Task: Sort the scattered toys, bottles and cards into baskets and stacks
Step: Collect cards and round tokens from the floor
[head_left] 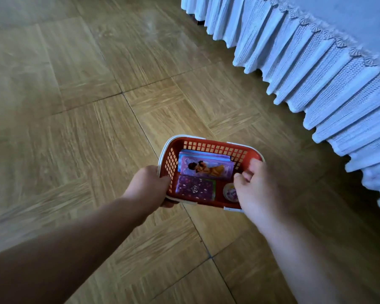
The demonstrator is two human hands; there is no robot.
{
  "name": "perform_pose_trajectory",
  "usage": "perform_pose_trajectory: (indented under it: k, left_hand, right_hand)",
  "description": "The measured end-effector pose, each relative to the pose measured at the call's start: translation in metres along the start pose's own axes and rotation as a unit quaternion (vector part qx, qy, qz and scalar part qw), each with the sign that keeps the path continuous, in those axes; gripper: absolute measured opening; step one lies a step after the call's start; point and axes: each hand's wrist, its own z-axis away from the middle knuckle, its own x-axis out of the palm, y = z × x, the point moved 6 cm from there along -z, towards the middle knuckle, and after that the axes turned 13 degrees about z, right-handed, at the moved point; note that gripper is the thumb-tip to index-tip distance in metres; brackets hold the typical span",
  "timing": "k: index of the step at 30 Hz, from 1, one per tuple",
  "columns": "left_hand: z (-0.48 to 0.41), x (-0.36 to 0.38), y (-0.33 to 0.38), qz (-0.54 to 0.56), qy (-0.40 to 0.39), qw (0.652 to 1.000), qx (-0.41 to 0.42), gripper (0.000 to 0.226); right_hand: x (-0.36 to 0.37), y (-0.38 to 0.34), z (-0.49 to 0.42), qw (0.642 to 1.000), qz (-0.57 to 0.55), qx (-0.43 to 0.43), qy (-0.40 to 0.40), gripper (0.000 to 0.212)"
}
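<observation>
Two surroundings are shown: a tan wooden parquet floor [75, 106] filling most of the view, and a white pleated fabric bed skirt [316, 73] hanging from 12 to 4 o'clock, well apart from the hands.

Just below centre, at 5 o'clock, one red plastic lattice basket with a white rim [208, 148] is held over the floor; whether it touches the floor cannot be told. Its 9 o'clock rim is gripped by the left hand [149, 185], fingers curled round it. Its 3 o'clock rim is gripped by the right hand [252, 189], thumb inside.

Two card stacks lie flat inside: one purple-and-blue stack topped by a pony picture [206, 167] along the far wall, and one dark purple stack with pink lettering [195, 188] nearer. One round white disc [228, 190] lies beside it, partly hidden by the right hand.
</observation>
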Motion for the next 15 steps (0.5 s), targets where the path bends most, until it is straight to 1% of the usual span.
perform_pose_trajectory:
  k: [1,2,4,8,11,15]
  left_hand:
    - [-0.001,0.001,-0.002,0.003,0.008,1.0,-0.002,0.015]
    - [-0.001,0.001,-0.004,0.003,0.013,1.0,-0.002,0.014]
    - [0.0,0.003,-0.006,-0.005,0.02,1.0,-0.002,0.014]
    - [0.005,0.009,-0.012,-0.022,0.032,0.999,-0.001,0.017]
    - [0.008,0.013,-0.019,-0.014,0.041,0.999,-0.017,0.019]
    - [0.013,0.021,-0.026,0.012,0.068,0.997,-0.042,0.014]
  right_hand:
    - [0.009,0.003,-0.008,0.999,-0.004,0.033,-0.042,0.04]
    - [0.016,0.005,-0.015,0.996,-0.005,0.056,-0.064,0.039]
    - [0.025,0.004,-0.028,0.995,0.0,0.067,-0.079,0.038]
    - [0.043,0.006,-0.047,0.992,0.038,0.051,-0.109,0.031]
    - [0.056,0.009,-0.051,0.992,0.027,0.027,-0.124,0.026]
    - [0.058,0.013,-0.046,0.99,0.005,-0.001,-0.142,0.018]
